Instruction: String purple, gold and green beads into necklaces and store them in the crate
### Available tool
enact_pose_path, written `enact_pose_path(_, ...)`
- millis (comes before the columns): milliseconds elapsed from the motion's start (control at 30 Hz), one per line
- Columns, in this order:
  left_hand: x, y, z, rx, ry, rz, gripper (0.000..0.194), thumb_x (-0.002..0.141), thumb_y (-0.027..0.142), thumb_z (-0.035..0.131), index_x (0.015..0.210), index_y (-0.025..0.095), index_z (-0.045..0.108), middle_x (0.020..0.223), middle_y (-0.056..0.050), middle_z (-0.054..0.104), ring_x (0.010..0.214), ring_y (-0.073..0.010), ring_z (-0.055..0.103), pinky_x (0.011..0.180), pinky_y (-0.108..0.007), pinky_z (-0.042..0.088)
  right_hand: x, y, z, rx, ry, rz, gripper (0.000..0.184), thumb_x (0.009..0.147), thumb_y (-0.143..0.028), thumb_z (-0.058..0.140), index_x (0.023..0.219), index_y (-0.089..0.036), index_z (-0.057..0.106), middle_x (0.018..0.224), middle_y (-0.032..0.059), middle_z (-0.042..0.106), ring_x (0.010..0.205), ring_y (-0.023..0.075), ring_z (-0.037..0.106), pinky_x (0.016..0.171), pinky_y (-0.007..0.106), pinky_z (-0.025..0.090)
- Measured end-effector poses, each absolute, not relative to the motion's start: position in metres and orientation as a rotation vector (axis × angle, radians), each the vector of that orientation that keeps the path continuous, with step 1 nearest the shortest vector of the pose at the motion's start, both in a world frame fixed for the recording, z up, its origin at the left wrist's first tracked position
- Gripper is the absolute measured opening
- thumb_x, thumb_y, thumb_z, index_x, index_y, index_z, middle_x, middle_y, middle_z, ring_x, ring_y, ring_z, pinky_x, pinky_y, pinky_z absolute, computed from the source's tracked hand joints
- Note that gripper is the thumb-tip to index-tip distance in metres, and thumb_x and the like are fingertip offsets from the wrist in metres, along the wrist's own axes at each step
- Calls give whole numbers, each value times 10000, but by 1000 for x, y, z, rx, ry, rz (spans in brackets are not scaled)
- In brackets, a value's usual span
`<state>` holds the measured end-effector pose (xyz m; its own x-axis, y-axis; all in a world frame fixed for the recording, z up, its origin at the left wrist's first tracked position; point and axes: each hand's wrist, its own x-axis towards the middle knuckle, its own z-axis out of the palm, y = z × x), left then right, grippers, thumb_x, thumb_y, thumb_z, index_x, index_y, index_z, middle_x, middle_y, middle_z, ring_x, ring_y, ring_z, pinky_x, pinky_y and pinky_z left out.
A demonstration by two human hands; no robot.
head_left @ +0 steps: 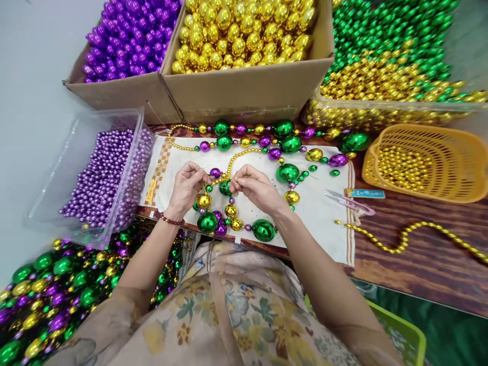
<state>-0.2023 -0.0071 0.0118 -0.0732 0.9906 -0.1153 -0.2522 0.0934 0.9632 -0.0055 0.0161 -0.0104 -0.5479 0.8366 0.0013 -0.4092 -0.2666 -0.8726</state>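
Note:
Over a white cloth [316,231], my left hand [186,185] is closed in a pinch on a thin pale string. My right hand [259,189], also pinching, holds the string a short way to the right. Small gold beads [244,153] run up from between the hands in a curved strand. Around and below my fingers lies a bead necklace with green, gold and purple balls, among them a large green bead [263,230]. Behind it, another bead strand [263,142] stretches across the cloth. My fingers partly cover the string ends.
Cardboard boxes of purple beads [129,38] and gold beads [244,40] stand behind. A clear tub [86,119] is at left, a yellow basket [450,190] at right. Thread snips [351,203], loose green beads [334,173] and a gold strand [396,249] lie at right. Finished-looking strands [57,295] heap lower left.

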Motion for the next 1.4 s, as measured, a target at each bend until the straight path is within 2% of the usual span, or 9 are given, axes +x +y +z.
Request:
enact_pose_path(267,-219,1,17,1016,1094,1155,354,742,366,865,757,181,564,683,17,675,652,-100,658,668,-228,535,3,40,11,-673,-1447,1778,120,878,-304,599,849,-198,552,791,12,653,717,125,580,702,296,482)
enact_pose_path(367,-218,1,21,1093,1064,1085,335,738,355,874,734,174,592,775,-15,716,701,-118,678,679,-241,542,-13,46,33,-640,-1386,1845,71,883,-257,591,862,-205,547,849,21,661,780,139,626,735,306,525)
enact_pose_path(533,-208,-1,22,1167,1110,1134,256,732,306,875,747,186,649,702,3,693,651,-115,657,638,-231,540,-33,53,40,-707,-1186,1821,70,891,-273,567,867,-223,524,882,30,666,893,167,661,731,307,559)
enact_pose_path(633,-209,0,20,1165,1157,1200,246,711,271,877,758,172,657,695,5,680,625,-91,643,615,-192,533,4,45,24,-907,-1267,1567,105,899,-331,562,917,-228,554,961,39,683,936,175,654,789,329,549)
enact_pose_path(833,-207,4,8,1016,1213,1300,272,681,209,854,842,191,635,701,34,648,620,-103,670,609,-203,573,168,-10,-28,-1944,-1782,495,172,893,-291,536,819,-186,651,910,118,715,927,273,630,875,416,417)
enact_pose_path(900,-202,6,3,992,1221,1328,261,699,213,836,843,195,620,701,34,641,607,-102,665,589,-205,577,208,-27,-44,-2196,-1846,280,200,904,-281,527,876,-166,688,962,159,731,950,306,617,892,450,378)
enact_pose_path(1067,-191,10,-5,1037,1275,1372,239,778,249,790,912,210,595,716,31,646,552,-93,650,516,-185,541,241,-40,-69,-2190,-2047,154,323,932,-361,525,1087,-138,699,1084,216,715,954,336,591,817,440,380)
enact_pose_path(1300,-195,3,-5,1020,1324,1454,263,795,311,765,936,214,566,763,44,590,518,-67,618,488,-186,489,261,-33,-88,-1933,-2170,193,264,924,-412,463,920,-222,646,976,226,716,916,383,651,735,486,438)
enact_pose_path(1400,-195,1,-5,990,1320,1437,226,819,298,732,934,215,556,761,39,589,542,-74,626,510,-199,492,254,-32,-79,-1912,-2049,188,264,967,-438,436,1035,-261,620,949,233,725,824,357,692,668,474,474)
